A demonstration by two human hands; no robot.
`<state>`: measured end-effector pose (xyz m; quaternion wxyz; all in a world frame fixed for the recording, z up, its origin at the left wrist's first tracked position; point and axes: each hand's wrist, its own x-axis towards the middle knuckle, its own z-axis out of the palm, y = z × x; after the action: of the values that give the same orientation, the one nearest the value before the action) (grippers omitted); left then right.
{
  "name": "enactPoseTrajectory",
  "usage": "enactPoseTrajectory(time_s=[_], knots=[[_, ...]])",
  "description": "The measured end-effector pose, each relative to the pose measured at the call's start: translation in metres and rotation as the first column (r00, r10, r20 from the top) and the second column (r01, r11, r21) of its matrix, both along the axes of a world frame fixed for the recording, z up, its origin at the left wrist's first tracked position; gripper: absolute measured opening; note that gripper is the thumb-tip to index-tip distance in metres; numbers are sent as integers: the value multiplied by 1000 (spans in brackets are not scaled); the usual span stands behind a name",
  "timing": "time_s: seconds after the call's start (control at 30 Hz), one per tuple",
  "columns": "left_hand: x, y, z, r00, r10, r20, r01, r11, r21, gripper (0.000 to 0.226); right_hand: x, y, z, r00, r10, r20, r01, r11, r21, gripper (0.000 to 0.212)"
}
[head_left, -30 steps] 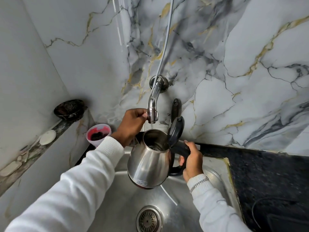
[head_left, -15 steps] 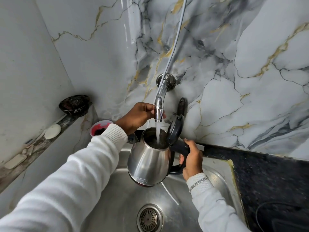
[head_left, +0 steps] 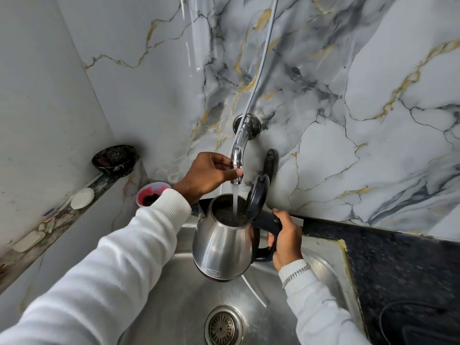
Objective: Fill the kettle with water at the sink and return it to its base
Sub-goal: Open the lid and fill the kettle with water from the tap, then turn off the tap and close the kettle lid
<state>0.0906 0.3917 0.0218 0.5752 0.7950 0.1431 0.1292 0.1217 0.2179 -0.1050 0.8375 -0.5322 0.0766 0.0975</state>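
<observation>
A steel kettle [head_left: 221, 247] with its black lid [head_left: 257, 195] flipped up hangs over the steel sink [head_left: 174, 295]. My right hand [head_left: 286, 235] grips its black handle. A chrome tap [head_left: 239, 148] juts from the marble wall, and water streams from its nozzle straight into the kettle's open mouth. My left hand [head_left: 209, 175] is closed around the tap's lower end, thumb against the nozzle. The kettle's base is not in view.
The sink drain [head_left: 222, 327] lies below the kettle. A pink cup [head_left: 151, 195] stands at the sink's back left corner. On the left ledge sit a dark bowl [head_left: 114, 158] and a white soap [head_left: 82, 197]. Black countertop [head_left: 403, 270] runs along the right.
Water started flowing from the tap into the kettle and the stream is now fuller. My left hand has stayed on the tap; the kettle stays under it.
</observation>
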Motion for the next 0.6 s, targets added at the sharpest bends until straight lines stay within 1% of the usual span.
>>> enactPoseTrajectory(time_s=[0.07,0.17,0.27,0.4,0.43,0.47,0.53,0.57,0.6], knots=[[0,-8,-4,993,119,26,-121,989,81,29,-2,-2,-1,1000,11,1,-11,1000,-4,33],[0,-23,-10,954,284,96,-297,938,181,30,-6,-7,-2,1000,25,-2,-26,999,-21,33],[1,-31,-9,937,331,110,-348,911,220,29,-10,-13,-3,1000,26,-8,-27,999,-41,31],[-8,-44,-8,940,330,86,-339,880,331,29,-13,-22,-2,1000,-2,20,3,999,-51,34],[-13,-52,-10,944,316,95,-330,886,325,33,-14,-23,-2,1000,-12,25,14,998,-55,35],[-21,-61,-11,947,293,129,-319,901,293,38,-15,-24,-1,999,-26,30,28,998,-55,35],[-41,-80,-14,937,222,270,-286,930,229,48,-16,-25,0,998,-48,38,50,997,-54,33],[-48,-88,-15,926,173,337,-259,938,230,54,-17,-26,0,998,-52,39,54,997,-58,32],[-53,-95,-17,922,117,368,-224,939,262,60,-19,-26,1,998,-54,38,56,996,-63,31]])
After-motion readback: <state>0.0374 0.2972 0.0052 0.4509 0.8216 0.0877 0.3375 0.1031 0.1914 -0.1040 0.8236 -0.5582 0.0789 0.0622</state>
